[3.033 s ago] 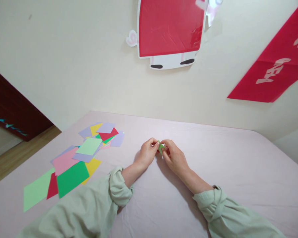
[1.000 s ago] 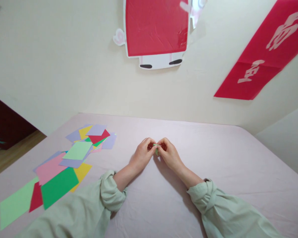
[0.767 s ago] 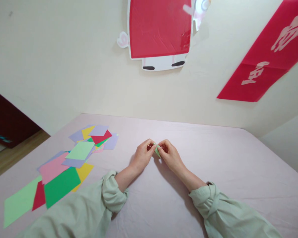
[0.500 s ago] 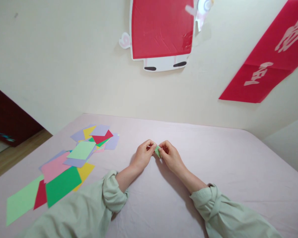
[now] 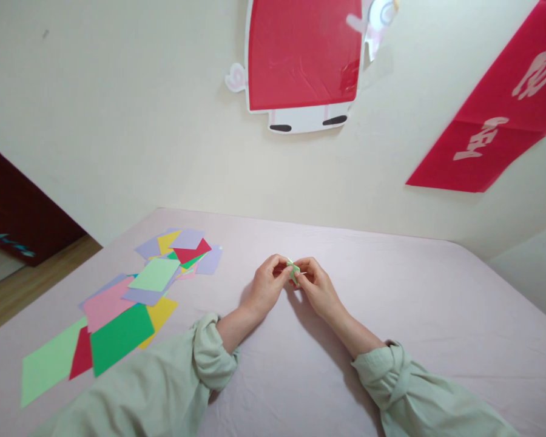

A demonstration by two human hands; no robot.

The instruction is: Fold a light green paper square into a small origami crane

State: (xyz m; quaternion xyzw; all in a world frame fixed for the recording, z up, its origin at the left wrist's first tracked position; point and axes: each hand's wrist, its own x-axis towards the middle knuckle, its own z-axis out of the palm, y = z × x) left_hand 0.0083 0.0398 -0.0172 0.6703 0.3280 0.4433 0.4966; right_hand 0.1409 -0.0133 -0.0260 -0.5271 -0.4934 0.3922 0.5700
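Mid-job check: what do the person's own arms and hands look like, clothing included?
The left sleeve and right sleeve are loose, pale grey-green and creased, their cuffs bunched above the wrists. The left hand and right hand are ungloved; no watch shows.

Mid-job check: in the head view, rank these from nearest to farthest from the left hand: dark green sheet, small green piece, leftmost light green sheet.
From the left hand:
1. Small green piece: pinched at its fingertips, between both hands.
2. Dark green sheet: to its left, on the table.
3. Leftmost light green sheet: farther left.
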